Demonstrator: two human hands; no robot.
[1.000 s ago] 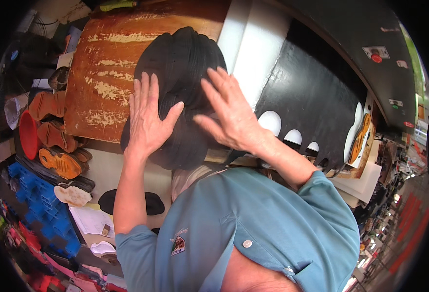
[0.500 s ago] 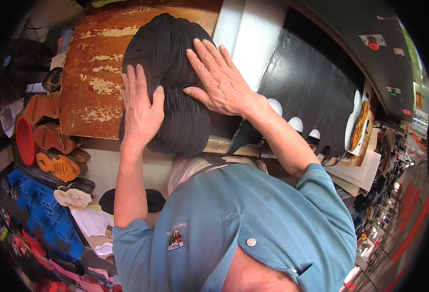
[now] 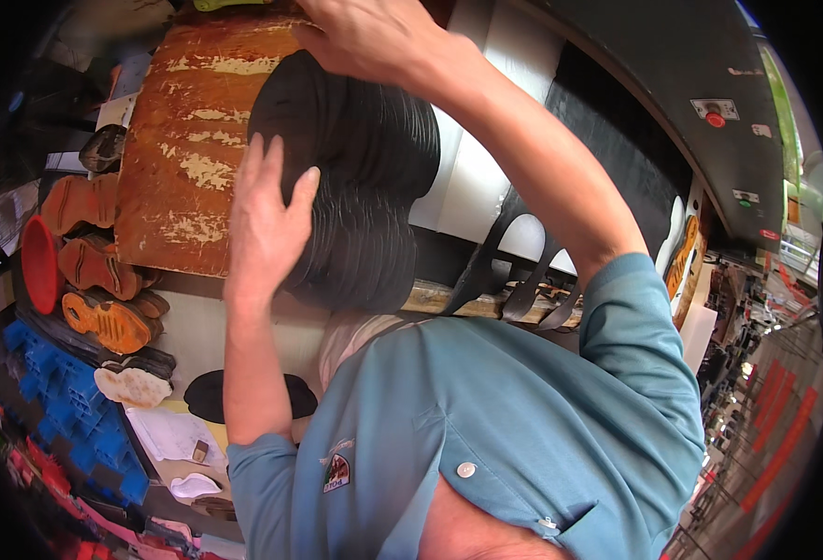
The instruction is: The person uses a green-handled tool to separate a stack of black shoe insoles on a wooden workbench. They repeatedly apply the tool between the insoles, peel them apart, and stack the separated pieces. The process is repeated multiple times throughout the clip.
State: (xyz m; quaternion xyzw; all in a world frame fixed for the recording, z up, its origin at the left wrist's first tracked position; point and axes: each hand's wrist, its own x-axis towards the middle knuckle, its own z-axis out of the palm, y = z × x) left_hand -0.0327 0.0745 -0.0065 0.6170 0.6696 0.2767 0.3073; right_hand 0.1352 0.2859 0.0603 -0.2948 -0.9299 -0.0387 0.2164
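A tall stack of thin black sole-shaped pieces lies fanned out on a worn brown board. My left hand rests against the stack's left side, fingers stretched and thumb apart, gripping nothing. Over the far end of the stack is my right hand, its arm reaching across from the right. The upper edge of the head view cuts off its fingers, so whether they hold anything is hidden. To the right lies a black sheet with sole-shaped holes cut along its near edge, above a white surface.
A dark machine panel with a red button stands at the right. On the left are a red bowl, several orange-brown sole shapes, blue plastic crates and papers. A bright green object lies at the far edge.
My right hand has left the stack's right side and moved up and left toward the far edge. My left hand stays by the stack. The black sheet's near strips lie differently.
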